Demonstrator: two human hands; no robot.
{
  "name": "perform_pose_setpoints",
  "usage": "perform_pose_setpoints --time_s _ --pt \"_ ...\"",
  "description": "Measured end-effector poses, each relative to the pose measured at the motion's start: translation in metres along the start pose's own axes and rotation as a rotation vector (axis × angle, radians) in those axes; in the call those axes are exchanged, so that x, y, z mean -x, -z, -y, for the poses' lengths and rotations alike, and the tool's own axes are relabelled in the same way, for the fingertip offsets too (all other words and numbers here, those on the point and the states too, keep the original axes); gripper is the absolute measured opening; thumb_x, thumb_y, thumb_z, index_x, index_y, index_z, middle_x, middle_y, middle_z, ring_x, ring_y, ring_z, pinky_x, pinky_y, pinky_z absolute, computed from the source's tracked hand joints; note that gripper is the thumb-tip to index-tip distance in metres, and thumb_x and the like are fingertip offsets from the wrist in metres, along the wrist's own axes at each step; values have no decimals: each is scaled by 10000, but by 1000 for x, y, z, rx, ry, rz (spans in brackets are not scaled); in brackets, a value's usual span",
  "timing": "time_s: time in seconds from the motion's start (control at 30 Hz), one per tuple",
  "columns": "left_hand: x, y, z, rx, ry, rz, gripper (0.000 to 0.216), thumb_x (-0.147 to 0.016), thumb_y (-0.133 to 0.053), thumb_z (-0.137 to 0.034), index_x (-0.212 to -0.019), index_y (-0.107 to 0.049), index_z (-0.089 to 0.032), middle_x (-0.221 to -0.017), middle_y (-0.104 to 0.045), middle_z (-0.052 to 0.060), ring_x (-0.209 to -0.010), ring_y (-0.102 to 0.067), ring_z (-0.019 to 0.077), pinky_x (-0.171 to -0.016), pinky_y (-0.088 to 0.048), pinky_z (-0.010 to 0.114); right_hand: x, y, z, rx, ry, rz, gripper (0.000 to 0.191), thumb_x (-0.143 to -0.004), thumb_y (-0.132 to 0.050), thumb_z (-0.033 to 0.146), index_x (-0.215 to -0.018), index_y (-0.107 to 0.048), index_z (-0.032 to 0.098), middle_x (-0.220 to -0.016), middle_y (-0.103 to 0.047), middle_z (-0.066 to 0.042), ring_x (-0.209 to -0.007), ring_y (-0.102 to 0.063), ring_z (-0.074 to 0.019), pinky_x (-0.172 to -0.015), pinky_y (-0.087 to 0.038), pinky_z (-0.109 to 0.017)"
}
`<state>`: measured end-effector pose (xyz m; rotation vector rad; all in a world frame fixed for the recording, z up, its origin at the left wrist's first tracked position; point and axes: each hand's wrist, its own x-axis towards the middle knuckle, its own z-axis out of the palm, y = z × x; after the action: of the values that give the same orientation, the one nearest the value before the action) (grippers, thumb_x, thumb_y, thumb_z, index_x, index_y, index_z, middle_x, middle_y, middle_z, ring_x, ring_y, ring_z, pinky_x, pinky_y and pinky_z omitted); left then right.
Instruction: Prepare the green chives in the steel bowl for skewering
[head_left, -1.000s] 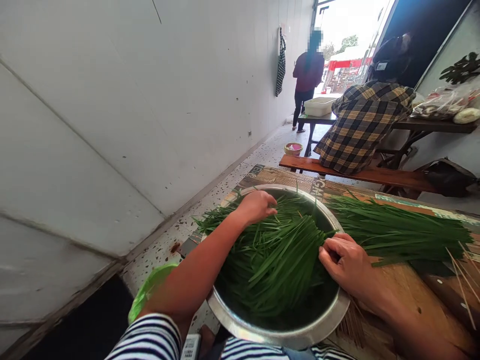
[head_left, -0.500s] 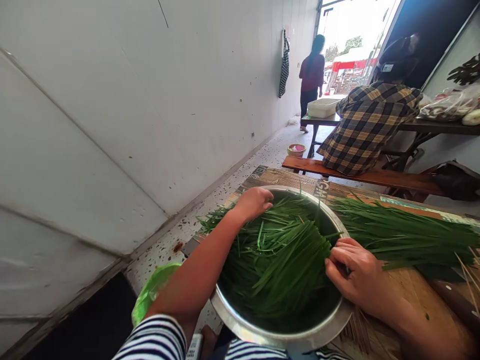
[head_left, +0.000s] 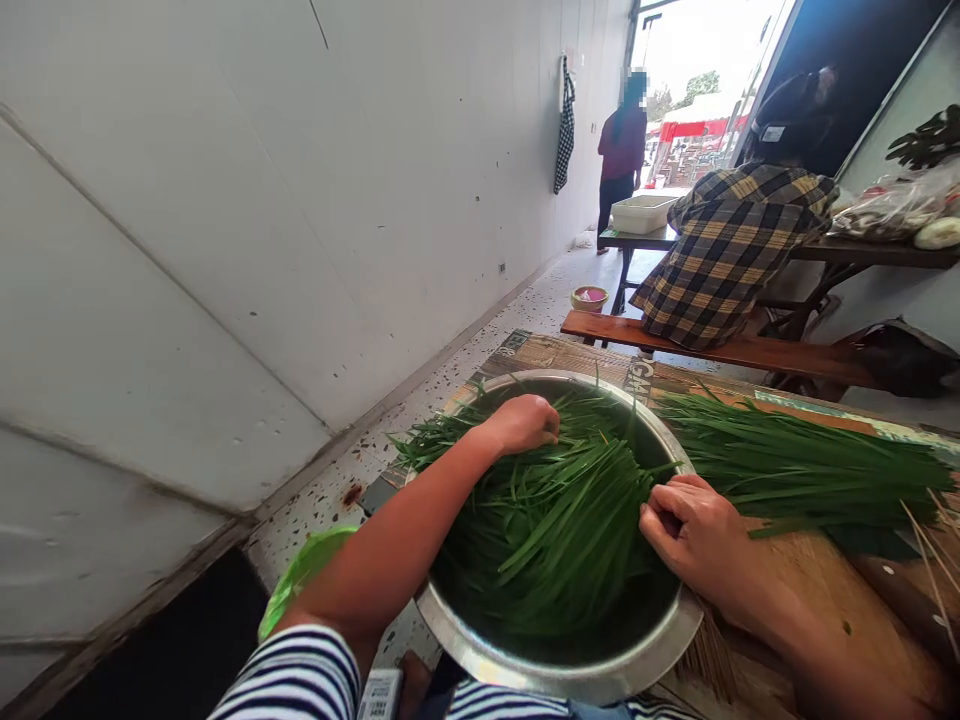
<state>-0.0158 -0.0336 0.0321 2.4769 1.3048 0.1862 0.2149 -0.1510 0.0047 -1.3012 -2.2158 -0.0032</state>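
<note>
A wide steel basin [head_left: 442, 620] holds a heap of long green garlic chives [head_left: 570, 520]. At the basin's right rim, my right hand [head_left: 694, 520] is closed, its thumb and fingers pinching the gathered ends of a fanned bunch. My left hand [head_left: 525, 425] reaches over the far left part of the heap with its fingers curled together. Whatever those fingertips hold, if anything, is hidden. More garlic chives [head_left: 810, 460] lie in a long pile on the table to the right of the basin.
The wooden table [head_left: 810, 580] bears thin sticks [head_left: 709, 660] beside the basin. A green plastic bag [head_left: 307, 570] is low at left. Ahead, a person in a plaid shirt [head_left: 739, 250] sits on a bench [head_left: 592, 325]; another person [head_left: 622, 150] stands near the doorway. A white wall [head_left: 225, 250] runs along the left.
My left hand has moved from the basin's far rim inward, to the right and slightly down, over the chives. My right hand keeps its pinch on the bunch with little movement.
</note>
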Motion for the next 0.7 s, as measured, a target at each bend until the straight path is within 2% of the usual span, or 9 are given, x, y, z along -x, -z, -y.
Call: perform_pose_setpoints --time_s 0.1,0.3,0.47,0.7 --pt "0 2 -1 75 28 -55 181 -728 -575 -247 -761 -726 -153 -706 -672 50 -662 -569 142 -641 -413 226 1 -1 -1 -4 -4 -3 331 -796 -466 224 -493 -332 212 -457 -404 42 -487 -396 -98 -576 -346 -245" --pt "-1 -2 -7 411 58 -135 289 -740 -532 -261 -913 -718 -123 -744 -684 37 -650 -561 112 -616 -429 196 1 -1 0 -15 -23 -7 329 -793 -472 222 -491 -344 211 -462 -414 36 -503 -400 -102 -564 -336 -242" --pt "0 -6 -14 514 63 -77 332 -726 -502 -239 -962 -706 -128 -717 -664 22 -623 -538 100 -576 -418 189 1 -1 0 -20 -37 -5 326 -798 -470 223 -497 -346 209 -469 -424 37 -501 -416 -100 -564 -335 -243" --pt "-1 -15 -24 711 92 -22 328 -688 -477 -156 -945 -675 -111 -792 -685 40 -682 -580 100 -612 -451 180 3 -1 -1 -13 -45 -5 326 -798 -473 221 -500 -342 208 -470 -424 39 -499 -419 -96 -568 -331 -243"
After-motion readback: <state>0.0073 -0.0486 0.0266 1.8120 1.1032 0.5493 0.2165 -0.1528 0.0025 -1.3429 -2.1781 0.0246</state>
